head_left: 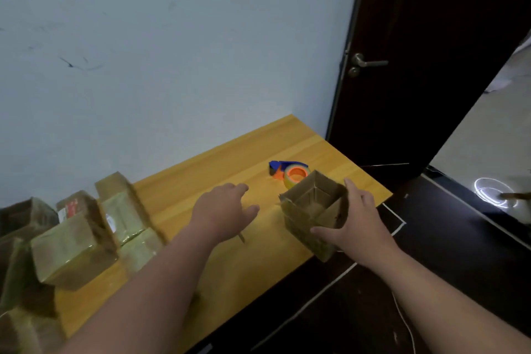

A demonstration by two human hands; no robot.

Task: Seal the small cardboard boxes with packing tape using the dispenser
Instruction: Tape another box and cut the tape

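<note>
While the right hand [355, 221] grips the open box [313, 210], the dispenser [290, 172] lies just beyond, ahead-right of the left hand's [224, 210] loosely spread, empty fingers.

Bare desk [230, 169] lies open between the taped boxes [86, 227] at left and the tape dispenser [290, 172].

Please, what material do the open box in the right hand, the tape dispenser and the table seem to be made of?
Open box in the right hand: brown cardboard, matt, thin folded flaps.
Tape dispenser: probably plastic, bright blue and orange, smooth; the roll on it looks glossy.
Table: wood or wood-look laminate, yellow, with grain lines and a slight sheen.
</note>
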